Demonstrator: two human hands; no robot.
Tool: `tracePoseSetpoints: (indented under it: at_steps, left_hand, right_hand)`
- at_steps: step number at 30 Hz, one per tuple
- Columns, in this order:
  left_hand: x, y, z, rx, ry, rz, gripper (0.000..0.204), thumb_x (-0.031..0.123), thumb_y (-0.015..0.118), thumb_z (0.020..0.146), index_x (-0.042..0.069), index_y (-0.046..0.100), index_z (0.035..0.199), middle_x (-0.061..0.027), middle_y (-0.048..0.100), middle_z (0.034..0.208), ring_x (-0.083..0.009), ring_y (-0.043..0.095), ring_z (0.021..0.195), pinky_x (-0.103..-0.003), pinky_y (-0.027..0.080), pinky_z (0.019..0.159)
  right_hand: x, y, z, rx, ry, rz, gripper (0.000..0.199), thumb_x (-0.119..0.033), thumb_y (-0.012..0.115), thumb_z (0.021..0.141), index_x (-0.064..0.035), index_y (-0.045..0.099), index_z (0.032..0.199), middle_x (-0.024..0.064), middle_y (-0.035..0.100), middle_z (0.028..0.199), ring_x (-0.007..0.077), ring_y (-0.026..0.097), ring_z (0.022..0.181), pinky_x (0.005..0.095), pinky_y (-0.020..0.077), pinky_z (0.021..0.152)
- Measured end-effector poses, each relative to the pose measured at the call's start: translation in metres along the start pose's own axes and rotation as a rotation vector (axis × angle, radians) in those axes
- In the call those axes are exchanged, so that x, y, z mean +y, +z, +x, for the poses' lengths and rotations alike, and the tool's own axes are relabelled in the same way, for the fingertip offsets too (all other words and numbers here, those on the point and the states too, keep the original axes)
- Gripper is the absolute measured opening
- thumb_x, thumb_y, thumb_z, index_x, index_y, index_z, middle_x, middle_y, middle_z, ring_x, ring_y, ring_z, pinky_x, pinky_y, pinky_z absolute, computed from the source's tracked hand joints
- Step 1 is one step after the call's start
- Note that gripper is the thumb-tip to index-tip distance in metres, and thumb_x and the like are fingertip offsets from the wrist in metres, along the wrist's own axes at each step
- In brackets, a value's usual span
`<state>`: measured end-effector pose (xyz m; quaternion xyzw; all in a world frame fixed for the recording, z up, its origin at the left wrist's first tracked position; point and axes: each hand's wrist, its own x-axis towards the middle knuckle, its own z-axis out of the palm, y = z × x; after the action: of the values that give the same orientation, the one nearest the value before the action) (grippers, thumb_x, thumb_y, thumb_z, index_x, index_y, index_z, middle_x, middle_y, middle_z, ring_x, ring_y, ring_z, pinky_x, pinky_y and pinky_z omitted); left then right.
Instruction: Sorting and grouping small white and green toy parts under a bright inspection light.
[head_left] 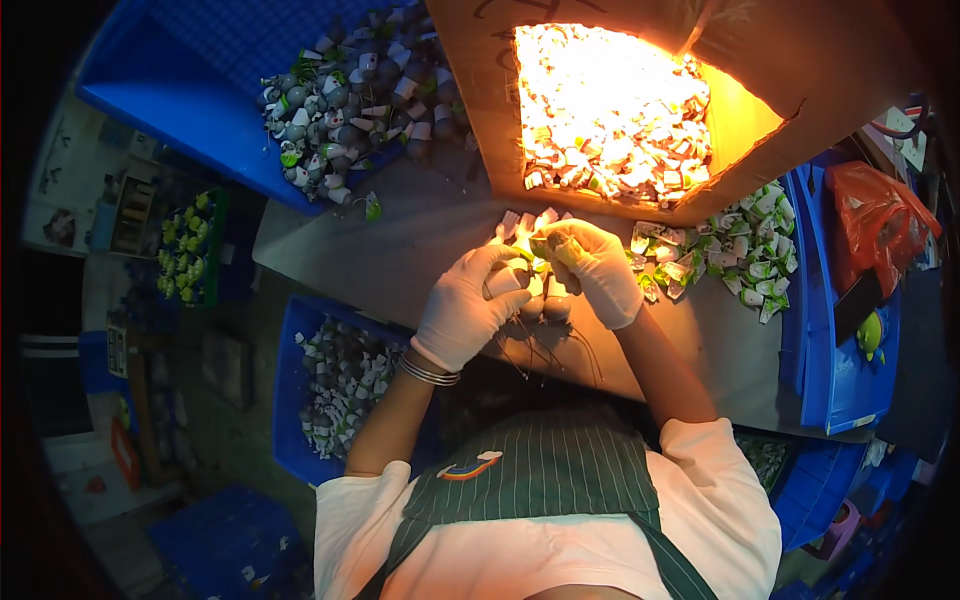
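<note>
My left hand (455,310), in a white glove, is closed with thumb and fingers round a small pale grey, rounded piece (507,280). Close against it, my gloved right hand (605,278) pinches a small green piece (539,247), partly covered by the fingers. Several round grey pieces with thin dark wires (553,307) lie on the table (400,250) beneath both hands. Just beyond the fingers sit a few pinkish-white pieces (520,224). To the right spreads a heap of white and green pieces (745,255).
A cardboard box (770,50) with a brightly lit opening holds many small pieces. At the far left a blue bin (170,120) spills grey and white parts. Another blue bin (287,400) stands by my left elbow. A red plastic bag (870,220) lies over blue trays (815,340).
</note>
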<state>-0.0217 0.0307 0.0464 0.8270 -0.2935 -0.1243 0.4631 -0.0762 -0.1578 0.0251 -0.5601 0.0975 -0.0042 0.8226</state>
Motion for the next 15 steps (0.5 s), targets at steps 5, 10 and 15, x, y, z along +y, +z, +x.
tracePoseSetpoints:
  at_steps: [5,10,15]
  left_hand:
    - [-0.003,0.0,0.003,-0.05,-0.155,-0.088,0.039,0.018,0.075,0.081,0.005,0.058,0.114,-0.0148,0.064,0.11,-0.0239,0.065,0.098,-0.033,0.052,0.083]
    - [-0.012,-0.001,-0.001,-0.08,-0.254,-0.505,0.047,0.021,0.074,0.084,0.003,0.053,0.123,-0.0135,0.065,0.109,-0.0184,0.063,0.101,-0.032,0.051,0.086]
    - [-0.014,0.001,0.001,-0.093,-0.066,-0.383,0.053,0.02,0.073,0.085,0.004,0.05,0.13,-0.0142,0.065,0.113,-0.0184,0.063,0.102,-0.032,0.05,0.088]
  right_hand:
    - [-0.008,0.012,-0.005,0.065,-0.1,-0.023,0.023,-0.024,0.058,0.097,-0.0043,0.064,0.108,-0.004,0.055,0.072,0.0022,0.042,0.057,0.0178,0.0336,0.051]
    - [0.0,0.005,0.002,0.126,-0.138,-0.274,0.024,-0.023,0.057,0.098,-0.0028,0.064,0.109,-0.0018,0.06,0.08,0.0026,0.045,0.06,0.0177,0.037,0.053]
    - [0.004,0.001,0.004,-0.081,-0.034,-0.359,0.024,-0.018,0.057,0.097,0.001,0.062,0.111,0.0025,0.065,0.092,0.0081,0.058,0.078,0.0245,0.0495,0.069]
